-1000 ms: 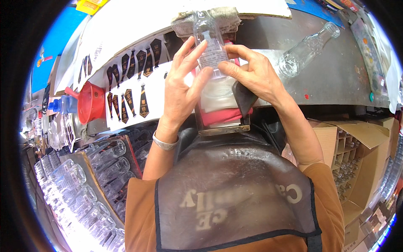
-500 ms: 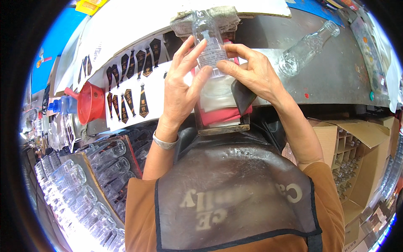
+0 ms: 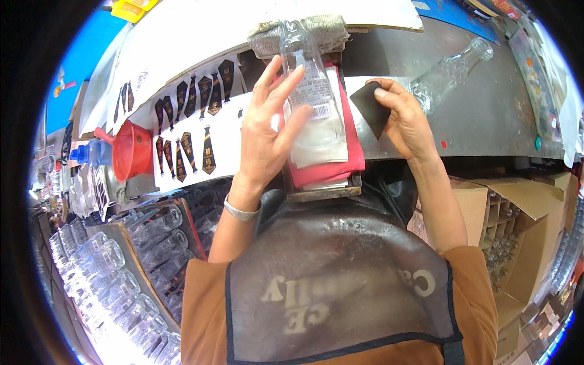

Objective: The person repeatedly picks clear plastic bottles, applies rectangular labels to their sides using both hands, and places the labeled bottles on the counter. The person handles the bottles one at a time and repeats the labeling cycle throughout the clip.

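- Metal desk (image 3: 499,115), running beyond both hands; by its look, work on the bottle in hand is partway.
- Cardboard carton (image 3: 538,198) with dividers and bottles inside, below and right of the right hand.
- White sheet (image 3: 228,140) left of the left hand, bearing dark tie-shaped labels (image 3: 208,152); these are unused, and none shows on the bottle's visible face.
- Wooden stand (image 3: 322,193) with red cloth (image 3: 356,161), between the two hands and partly beneath the left.
- Clear glass bottle (image 3: 298,42) lying on the stand, neck pointing away from the person, just right of the left hand; a printed label (image 3: 313,91) is already on it. Whether more is left to do elsewhere on the glass cannot be told.
- Second clear bottle (image 3: 453,73) lying beyond and right of the right hand, with no label visible.
- Left hand (image 3: 261,125): forearm rising from below, fingers spread and pointing away, over the bottle's left side; whether it grips or only steadies is unclear.
- Right hand (image 3: 404,118): raised clear of the bottle, fingers curled, pinching a dark flat scraper (image 3: 370,109) by its edge.
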Motion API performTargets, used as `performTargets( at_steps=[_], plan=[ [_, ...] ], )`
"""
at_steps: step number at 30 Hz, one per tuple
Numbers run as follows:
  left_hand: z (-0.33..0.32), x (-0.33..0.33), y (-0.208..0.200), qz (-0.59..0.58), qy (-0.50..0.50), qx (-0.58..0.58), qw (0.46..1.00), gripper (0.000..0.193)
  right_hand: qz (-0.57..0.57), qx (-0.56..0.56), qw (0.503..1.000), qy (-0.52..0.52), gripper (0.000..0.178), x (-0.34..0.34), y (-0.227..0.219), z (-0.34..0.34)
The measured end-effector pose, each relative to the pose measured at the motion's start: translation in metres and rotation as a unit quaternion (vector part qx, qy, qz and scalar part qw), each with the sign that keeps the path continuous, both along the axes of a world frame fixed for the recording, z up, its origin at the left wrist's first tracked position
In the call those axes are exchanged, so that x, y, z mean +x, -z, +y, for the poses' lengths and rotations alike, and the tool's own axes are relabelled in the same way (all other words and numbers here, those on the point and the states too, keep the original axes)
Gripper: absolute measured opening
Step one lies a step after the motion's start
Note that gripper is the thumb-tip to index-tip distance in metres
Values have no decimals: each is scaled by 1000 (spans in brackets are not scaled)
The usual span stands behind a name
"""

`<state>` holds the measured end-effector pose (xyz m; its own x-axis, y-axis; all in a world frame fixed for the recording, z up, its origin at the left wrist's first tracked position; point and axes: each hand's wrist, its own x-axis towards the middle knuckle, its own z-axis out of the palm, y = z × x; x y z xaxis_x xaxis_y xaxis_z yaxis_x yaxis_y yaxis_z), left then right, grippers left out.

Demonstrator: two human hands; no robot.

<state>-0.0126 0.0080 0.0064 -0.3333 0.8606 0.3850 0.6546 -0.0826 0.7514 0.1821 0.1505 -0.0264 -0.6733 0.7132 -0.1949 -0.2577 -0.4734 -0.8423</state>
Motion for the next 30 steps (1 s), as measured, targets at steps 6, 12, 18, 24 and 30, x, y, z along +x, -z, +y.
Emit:
performTargets(
  at_steps=[6, 12, 18, 24, 30],
  plan=[
    [1, 1, -4, -10, -1, -7, 1000, 50, -45, 209, 977, -21, 33, -16, -29, 1],
    [3, -1, -5, 13, 12, 2, 1000, 51, -96, 393, 913, 54, 30, -38, -30, 25],
    [2, -3, -5, 12, 17, 9, 1000, 52, -133, 531, 837, 12, 30, -42, -60, 25],
    [3, -6, 2, -14, 23, 9, 1000, 63, -164, 632, 755, -65, 28, -55, -88, 29],
    [-19, -7, 12, -46, 63, -34, 996, 113, -55, 786, 616, 5, 34, -50, -77, 4]
  ],
)
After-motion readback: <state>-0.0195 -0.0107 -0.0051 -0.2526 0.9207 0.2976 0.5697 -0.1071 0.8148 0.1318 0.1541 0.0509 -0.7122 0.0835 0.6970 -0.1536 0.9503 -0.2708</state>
